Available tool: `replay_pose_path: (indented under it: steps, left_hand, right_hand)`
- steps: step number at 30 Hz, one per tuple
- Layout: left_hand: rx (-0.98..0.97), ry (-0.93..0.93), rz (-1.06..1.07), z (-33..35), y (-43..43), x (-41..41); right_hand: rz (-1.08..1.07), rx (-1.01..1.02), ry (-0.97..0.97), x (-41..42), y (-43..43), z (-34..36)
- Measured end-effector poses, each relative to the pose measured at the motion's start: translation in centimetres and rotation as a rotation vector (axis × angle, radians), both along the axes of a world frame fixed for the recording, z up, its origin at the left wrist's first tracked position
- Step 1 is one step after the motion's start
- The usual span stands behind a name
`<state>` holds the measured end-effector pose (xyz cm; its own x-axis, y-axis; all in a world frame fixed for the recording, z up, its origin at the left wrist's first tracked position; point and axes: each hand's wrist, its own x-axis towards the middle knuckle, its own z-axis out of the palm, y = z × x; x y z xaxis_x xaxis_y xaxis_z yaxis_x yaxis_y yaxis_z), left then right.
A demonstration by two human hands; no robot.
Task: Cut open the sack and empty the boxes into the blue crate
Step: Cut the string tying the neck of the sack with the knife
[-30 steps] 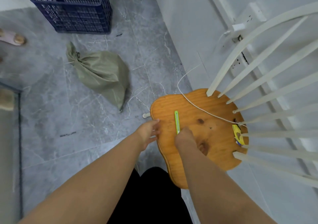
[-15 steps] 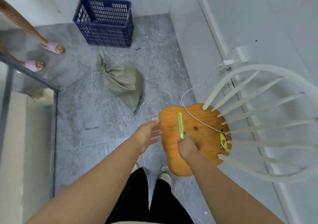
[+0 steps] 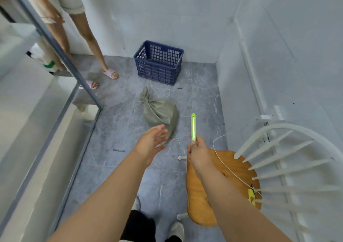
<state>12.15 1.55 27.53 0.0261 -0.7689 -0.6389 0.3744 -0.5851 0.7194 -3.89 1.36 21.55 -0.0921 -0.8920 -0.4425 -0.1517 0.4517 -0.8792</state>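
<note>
A tied olive-green sack lies on the grey floor, its knotted end pointing away from me. Behind it, by the far wall, stands the blue crate, which looks empty. My right hand grips the lower end of a slim green utility knife, held upright in the air to the right of the sack. My left hand hovers open with its fingers spread, just in front of the sack's near end. The sack's contents are hidden.
A chair with an orange wooden seat and white spindle back stands at my right; a white cord runs across the seat. Another person's legs in pink slippers stand at the back left. A grey-framed glass partition lines the left.
My right hand has lifted the green knife off the chair seat and now holds it upright in the air. My left hand left the seat edge and moved toward the sack. The view rose.
</note>
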Motion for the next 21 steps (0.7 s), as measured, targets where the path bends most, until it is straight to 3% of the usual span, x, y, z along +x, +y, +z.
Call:
replay_pose_path:
  steps: [7,21]
  left_hand:
    - [-0.007,0.042,0.071,-0.2,-3.0,5.5]
    - [-0.029,0.049,-0.039,0.5,-17.8,20.9]
  right_hand:
    - [-0.005,0.02,-0.045,5.0,-3.3,-0.1]
    - [-0.168,0.032,-0.095,19.6,-15.3,1.1]
